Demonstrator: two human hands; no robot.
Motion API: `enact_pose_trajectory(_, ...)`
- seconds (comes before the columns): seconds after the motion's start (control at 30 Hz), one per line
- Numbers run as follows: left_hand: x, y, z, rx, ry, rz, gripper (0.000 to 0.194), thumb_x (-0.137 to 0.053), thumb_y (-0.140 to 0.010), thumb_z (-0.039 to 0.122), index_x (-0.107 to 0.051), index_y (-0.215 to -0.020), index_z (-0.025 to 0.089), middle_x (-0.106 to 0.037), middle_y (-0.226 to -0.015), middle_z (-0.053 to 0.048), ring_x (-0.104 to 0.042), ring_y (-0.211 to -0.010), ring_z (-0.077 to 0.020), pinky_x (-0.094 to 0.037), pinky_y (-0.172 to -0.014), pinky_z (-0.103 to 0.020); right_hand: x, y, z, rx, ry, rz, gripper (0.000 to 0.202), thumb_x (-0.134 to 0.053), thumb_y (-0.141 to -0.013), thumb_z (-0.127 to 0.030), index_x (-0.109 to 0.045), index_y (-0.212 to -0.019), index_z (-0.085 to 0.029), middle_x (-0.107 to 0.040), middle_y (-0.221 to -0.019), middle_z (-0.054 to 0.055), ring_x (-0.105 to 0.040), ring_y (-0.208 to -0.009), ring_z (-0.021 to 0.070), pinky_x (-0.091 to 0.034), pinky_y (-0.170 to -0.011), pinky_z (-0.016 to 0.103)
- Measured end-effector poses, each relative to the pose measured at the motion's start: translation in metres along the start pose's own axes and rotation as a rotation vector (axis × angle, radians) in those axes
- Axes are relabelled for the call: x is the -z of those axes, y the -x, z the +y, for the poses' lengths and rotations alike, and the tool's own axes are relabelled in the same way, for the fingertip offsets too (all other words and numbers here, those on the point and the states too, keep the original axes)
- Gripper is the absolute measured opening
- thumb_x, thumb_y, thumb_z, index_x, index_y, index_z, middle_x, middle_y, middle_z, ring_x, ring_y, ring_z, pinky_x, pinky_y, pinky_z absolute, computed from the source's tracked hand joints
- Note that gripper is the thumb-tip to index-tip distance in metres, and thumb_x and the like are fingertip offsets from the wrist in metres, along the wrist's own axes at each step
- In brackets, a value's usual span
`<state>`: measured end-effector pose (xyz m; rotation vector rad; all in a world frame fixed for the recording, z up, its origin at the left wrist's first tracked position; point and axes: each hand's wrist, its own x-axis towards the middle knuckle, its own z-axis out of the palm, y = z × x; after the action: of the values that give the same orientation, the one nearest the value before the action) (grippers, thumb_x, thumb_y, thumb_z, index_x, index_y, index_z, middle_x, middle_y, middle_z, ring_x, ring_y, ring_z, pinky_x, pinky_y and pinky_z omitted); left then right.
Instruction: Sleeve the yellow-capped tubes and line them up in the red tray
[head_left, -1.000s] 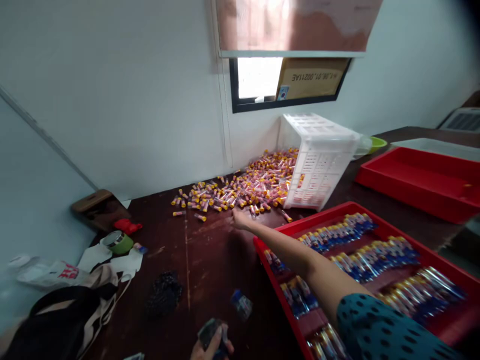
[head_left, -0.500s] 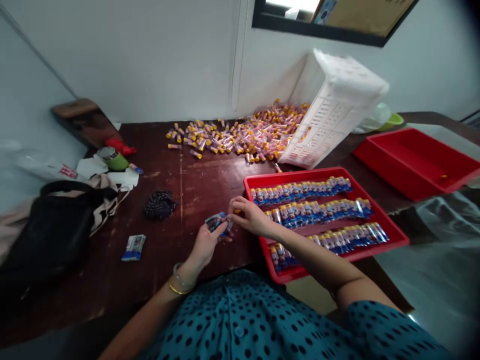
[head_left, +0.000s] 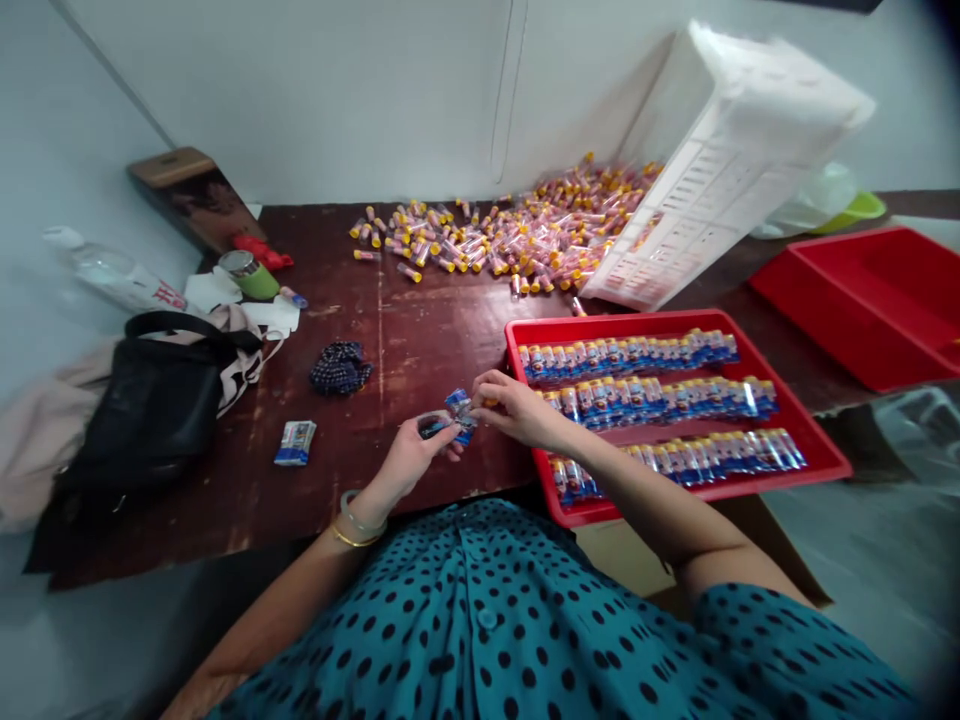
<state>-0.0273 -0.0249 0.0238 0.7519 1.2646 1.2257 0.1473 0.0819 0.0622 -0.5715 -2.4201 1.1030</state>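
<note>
Centrally in the head view, the left hand [head_left: 409,455] gripped small blue printed packets [head_left: 459,404] just left of the red tray [head_left: 622,322]. At their edge, the right hand [head_left: 521,412] pinched a yellow-ended piece [head_left: 489,403], mostly hidden by the fingers. Filled packets [head_left: 630,352] lay in three rows inside the tray; yellow-capped tubes [head_left: 540,225] sprawled beside the tipped white basket [head_left: 720,180]. Another wrapper stack [head_left: 295,443] lay on the table [head_left: 405,340], left of the hands.
</note>
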Motion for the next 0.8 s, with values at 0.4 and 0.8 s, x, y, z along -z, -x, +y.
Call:
enact_pose_trajectory(0.4,0.013,-0.005,-0.009,-0.059,0.032,0.078,0.023,-0.088,-0.060,0.027,-0.071,-0.067,0.015,-0.067,-0.060,0.000,-0.058,-0.056,-0.0117,-0.045,-0.058,-0.024,0.030,0.011,0.010,-0.276,-0.751,0.293,0.029,-0.073,-0.083,-0.043,-0.061,-0.098,-0.021,-0.068,-0.098,0.003,-0.064,-0.080,0.0139,-0.054,-0.068,0.026)
enact_pose_trajectory(0.8,-0.003,0.000,-0.006,0.227,0.164,-0.152,0.034,-0.091,-0.057,0.027,-0.065,-0.075,0.016,-0.068,-0.069,0.001,-0.061,-0.057,-0.0118,-0.048,-0.052,-0.023,0.028,0.021,0.010,-0.223,-0.584,0.180,0.024,-0.070,-0.086,-0.038,-0.064,-0.099,-0.018,-0.066,-0.090,0.001,-0.062,-0.078,0.0125,-0.051,-0.074,0.026)
